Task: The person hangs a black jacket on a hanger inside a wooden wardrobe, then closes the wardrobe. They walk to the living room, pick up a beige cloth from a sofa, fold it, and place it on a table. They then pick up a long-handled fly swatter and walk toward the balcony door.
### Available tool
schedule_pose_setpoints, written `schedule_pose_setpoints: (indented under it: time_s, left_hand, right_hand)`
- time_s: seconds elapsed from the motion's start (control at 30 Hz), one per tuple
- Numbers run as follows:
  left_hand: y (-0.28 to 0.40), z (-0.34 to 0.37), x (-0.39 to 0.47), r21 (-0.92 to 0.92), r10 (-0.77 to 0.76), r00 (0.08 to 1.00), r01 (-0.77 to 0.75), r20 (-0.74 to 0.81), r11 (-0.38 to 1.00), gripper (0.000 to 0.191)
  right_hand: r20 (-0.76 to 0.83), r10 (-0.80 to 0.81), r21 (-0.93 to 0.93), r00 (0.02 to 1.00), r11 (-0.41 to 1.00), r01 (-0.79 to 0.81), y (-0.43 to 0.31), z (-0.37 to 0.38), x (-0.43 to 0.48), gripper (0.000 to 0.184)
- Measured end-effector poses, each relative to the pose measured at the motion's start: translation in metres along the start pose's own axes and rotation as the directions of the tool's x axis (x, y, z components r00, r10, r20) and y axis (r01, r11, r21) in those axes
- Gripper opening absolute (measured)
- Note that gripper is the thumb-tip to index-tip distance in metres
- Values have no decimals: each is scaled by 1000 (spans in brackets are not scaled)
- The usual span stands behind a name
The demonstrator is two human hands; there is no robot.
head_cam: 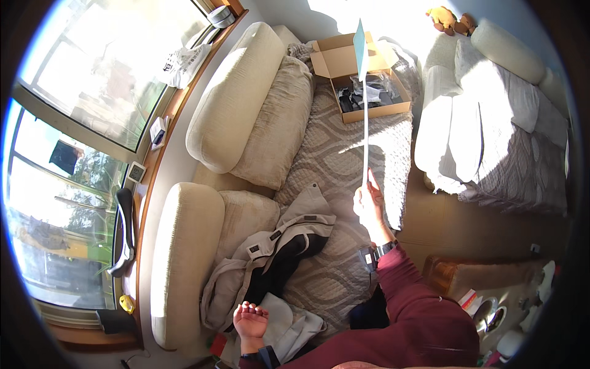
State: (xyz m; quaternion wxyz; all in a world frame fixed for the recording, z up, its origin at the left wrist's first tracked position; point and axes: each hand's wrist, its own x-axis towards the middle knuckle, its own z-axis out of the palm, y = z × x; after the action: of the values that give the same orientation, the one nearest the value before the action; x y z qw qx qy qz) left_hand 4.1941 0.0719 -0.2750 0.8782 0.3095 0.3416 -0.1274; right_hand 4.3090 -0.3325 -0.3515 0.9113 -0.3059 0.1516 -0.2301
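Note:
My right hand point(370, 202) is closed on the lower end of a long white stick point(365, 124), held out over the sofa. At its far end is a light blue flat piece point(359, 50), seen nearly edge-on in front of an open cardboard box point(377, 112). Inside the box lie black items and clear plastic wrapping. My left hand point(251, 319) is palm up with curled fingers, holding nothing, beside a pale grey cloth point(286, 318). A beige and black jacket point(276, 246) lies just beyond it.
Cream cushions point(186, 258) line the window side of the quilted sofa cover point(332, 170). The windowsill bears a small digital clock point(137, 172) and a black curved object point(124, 230). At the right are another covered sofa point(516, 157), a plush toy point(445, 20) and a low table point(488, 276).

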Motion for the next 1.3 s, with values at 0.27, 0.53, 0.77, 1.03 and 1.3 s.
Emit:
schedule_pose_setpoints:
  time_s: [0.27, 0.53, 0.77, 1.03, 1.3]
  left_hand:
    - [-20, 42, -23, 76, -123, 975, 111, 185, 991, 17]
    - [-48, 33, -66, 113, -245, 889, 218, 386, 969, 20]
    - [-83, 42, -98, 187, -381, 808, 332, 449, 925, 19]
    - [-127, 86, -116, 322, -503, 719, 389, 480, 863, 17]
    - [-178, 172, -127, 462, -548, 620, 315, 561, 829, 14]
  right_hand:
    - [33, -403, -160, 915, 901, 403, -133, 9, -78, 49]
    - [19, -707, -379, 707, 649, 659, -277, 10, -220, 40]
    - [-55, -896, -423, 441, 421, 803, -362, -3, -339, 42]
    - [-50, -983, -490, 175, 177, 854, -436, -25, -434, 43]
    - [-88, -993, -427, 80, 110, 898, -487, -54, -453, 43]
